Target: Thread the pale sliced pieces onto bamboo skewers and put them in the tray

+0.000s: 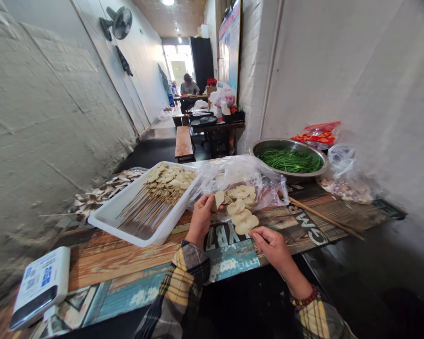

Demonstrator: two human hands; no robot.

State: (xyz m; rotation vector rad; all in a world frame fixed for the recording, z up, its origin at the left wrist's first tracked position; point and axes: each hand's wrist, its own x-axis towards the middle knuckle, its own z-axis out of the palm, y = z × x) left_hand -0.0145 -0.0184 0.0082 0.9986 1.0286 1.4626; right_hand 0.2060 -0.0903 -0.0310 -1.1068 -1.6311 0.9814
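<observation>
My left hand (200,217) is closed on a pale round food slice (218,199) just in front of a clear plastic bag (240,181) that holds more slices. My right hand (273,245) pinches a thin bamboo skewer with three slices threaded on it (245,217). Both hands hover over the painted wooden table (127,263). To the left sits a white tray (109,216) with several finished skewers (155,197) laid across it.
A steel bowl of green stems (289,160) stands at the back right, beside plastic bags (342,174) and loose bamboo sticks (325,217). Sliced mushrooms (102,190) lie behind the tray. A white device (40,285) sits front left. Far down the corridor a person sits at another table.
</observation>
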